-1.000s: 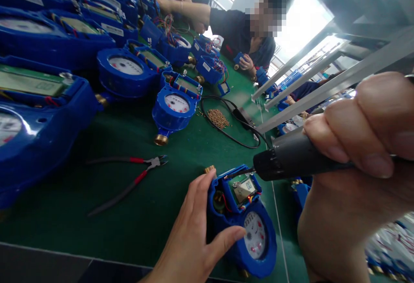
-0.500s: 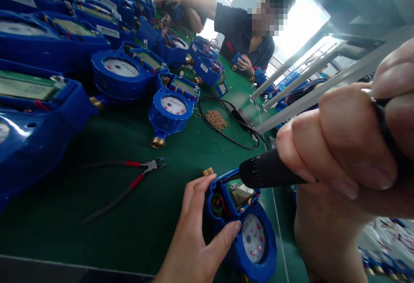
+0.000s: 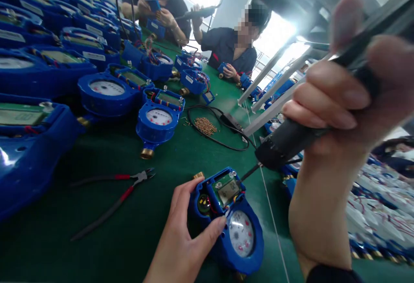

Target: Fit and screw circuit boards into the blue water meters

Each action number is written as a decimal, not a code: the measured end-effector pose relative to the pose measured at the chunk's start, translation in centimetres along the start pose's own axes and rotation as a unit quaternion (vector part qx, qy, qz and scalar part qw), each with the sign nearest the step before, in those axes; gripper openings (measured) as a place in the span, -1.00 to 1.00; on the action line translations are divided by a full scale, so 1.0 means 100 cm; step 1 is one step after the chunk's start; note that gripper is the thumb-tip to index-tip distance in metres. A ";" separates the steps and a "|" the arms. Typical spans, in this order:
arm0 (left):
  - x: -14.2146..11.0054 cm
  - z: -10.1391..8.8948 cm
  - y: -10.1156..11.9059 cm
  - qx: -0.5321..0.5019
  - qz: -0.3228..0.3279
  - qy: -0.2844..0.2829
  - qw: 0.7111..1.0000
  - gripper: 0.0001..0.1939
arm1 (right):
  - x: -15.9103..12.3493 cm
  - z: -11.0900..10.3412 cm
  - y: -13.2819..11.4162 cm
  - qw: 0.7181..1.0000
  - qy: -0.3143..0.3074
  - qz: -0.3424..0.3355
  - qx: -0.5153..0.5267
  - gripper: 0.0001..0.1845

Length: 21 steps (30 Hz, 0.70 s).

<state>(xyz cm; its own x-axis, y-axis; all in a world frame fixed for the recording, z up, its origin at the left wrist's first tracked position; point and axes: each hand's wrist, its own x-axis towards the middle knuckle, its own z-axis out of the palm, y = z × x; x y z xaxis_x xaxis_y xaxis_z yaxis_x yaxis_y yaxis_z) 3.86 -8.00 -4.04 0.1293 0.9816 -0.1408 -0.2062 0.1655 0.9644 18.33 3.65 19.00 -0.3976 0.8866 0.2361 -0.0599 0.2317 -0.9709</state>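
Observation:
A blue water meter (image 3: 241, 233) with a white round dial lies tilted on the green table in front of me. My left hand (image 3: 187, 222) grips it, fingers along its left edge and thumb beside the dial. In the meter's rectangular compartment is a circuit board (image 3: 228, 191) with coloured wires next to it. My right hand (image 3: 336, 89) is wrapped round a black electric screwdriver (image 3: 283, 143), slanting down to the left. Its thin bit reaches the right corner of the compartment; whether the tip touches a screw I cannot tell.
Cutting pliers (image 3: 126, 192) with dark handles lie at left. A pile of small screws (image 3: 205, 126) sits inside a loop of black cable (image 3: 231, 148). Many blue meters (image 3: 157, 119) crowd the left side. Metal posts (image 3: 268, 110) rise at right. Two co-workers handle meters across the table.
The screwdriver bit has gone from the compartment's left side to its right corner, and the tool tilts more steeply. My left hand keeps its grip. A co-worker's arm has drawn back and lifted a tool.

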 end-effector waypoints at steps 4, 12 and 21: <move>0.008 -0.008 0.012 -0.025 -0.046 -0.021 0.998 -0.30 | -0.005 -0.045 0.051 0.988 0.019 0.153 -0.026 -0.63; 0.026 -0.018 0.036 0.022 -0.085 -0.006 0.996 -0.20 | -0.055 -0.098 0.174 0.923 0.039 0.319 -0.209 -0.51; 0.026 -0.025 0.017 0.036 -0.081 0.002 0.996 -0.29 | -0.068 -0.092 0.216 0.831 0.129 0.270 -0.469 -0.65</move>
<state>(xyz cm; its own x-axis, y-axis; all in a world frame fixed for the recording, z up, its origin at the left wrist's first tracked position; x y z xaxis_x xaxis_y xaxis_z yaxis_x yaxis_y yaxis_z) 1.42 -4.88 -3.32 0.1506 0.9428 -0.2975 -0.1122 0.3153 0.9423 28.20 6.35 -3.25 0.0822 0.9910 -0.1058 0.8521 -0.1249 -0.5082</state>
